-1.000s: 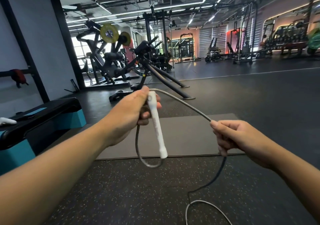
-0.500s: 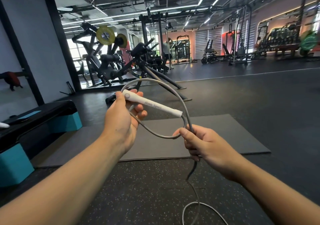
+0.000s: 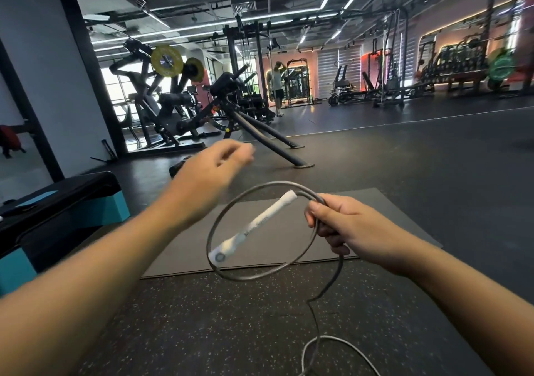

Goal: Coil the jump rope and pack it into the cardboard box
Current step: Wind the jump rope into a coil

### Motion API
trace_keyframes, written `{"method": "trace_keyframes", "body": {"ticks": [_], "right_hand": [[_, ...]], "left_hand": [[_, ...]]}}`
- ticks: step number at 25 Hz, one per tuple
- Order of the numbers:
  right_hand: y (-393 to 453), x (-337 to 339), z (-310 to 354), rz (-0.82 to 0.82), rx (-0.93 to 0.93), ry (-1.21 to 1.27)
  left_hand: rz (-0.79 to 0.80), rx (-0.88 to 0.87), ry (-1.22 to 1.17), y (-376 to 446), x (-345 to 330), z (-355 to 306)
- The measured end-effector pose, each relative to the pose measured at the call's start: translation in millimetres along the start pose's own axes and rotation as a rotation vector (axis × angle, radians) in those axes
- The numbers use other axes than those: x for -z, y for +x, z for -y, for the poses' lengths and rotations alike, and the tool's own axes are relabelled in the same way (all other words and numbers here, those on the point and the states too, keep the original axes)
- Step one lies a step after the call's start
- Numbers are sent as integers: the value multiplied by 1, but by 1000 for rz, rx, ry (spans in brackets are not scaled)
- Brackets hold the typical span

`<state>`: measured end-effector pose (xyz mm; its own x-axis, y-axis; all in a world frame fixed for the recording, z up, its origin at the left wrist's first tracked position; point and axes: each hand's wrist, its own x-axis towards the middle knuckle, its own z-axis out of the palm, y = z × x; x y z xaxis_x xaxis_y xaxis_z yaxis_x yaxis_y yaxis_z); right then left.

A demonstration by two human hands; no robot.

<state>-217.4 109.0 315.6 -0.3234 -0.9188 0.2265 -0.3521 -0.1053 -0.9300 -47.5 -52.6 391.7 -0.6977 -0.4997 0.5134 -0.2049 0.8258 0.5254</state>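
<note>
Dark speckled rubber flooring [image 3: 231, 332] ran across a large gym, with a flat grey exercise mat [image 3: 375, 202] lying on it below the hands. At the left edge stood a black-topped, teal-sided step platform [image 3: 86, 202], and behind it a black plate-loaded weight machine [image 3: 173, 106] carrying yellow discs, its slanted legs reaching the floor just beyond the mat. Far back, a person [image 3: 276, 86] stood beside the racks.

The right hand [image 3: 346, 228] was closed around the thin grey jump rope [image 3: 228, 210], pinching one round loop of it together with the top of the slim white plastic handle [image 3: 251, 228], which hung slanting down-left across the loop. Dark lettering ran along the handle but was too blurred to read. From the fist the rope dropped to the floor and curled there. The left hand [image 3: 208, 179] hovered above the loop, empty, fingers loosely curled and blurred, touching nothing. No cardboard box was in view.
</note>
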Motion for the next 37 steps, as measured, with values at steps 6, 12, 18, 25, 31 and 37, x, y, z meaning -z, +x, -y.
{"method": "trace_keyframes", "body": {"ticks": [6, 12, 18, 25, 31, 37], "right_hand": [[-1, 5, 21, 45, 97, -419], [-3, 19, 14, 44, 118, -423], [-13, 37, -5, -54, 74, -9], [-9, 4, -44, 26, 8, 311], [1, -35, -31, 8, 123, 221], [10, -50, -14, -149, 270, 508]], "left_hand": [[699, -64, 411, 28, -38, -51], [689, -1, 39, 20, -42, -33], [394, 161, -596, 23, -22, -14], [-229, 324, -1316, 30, -17, -12], [-440, 432, -1528, 20, -44, -14], [-419, 545, -1516, 2, -63, -20]]}}
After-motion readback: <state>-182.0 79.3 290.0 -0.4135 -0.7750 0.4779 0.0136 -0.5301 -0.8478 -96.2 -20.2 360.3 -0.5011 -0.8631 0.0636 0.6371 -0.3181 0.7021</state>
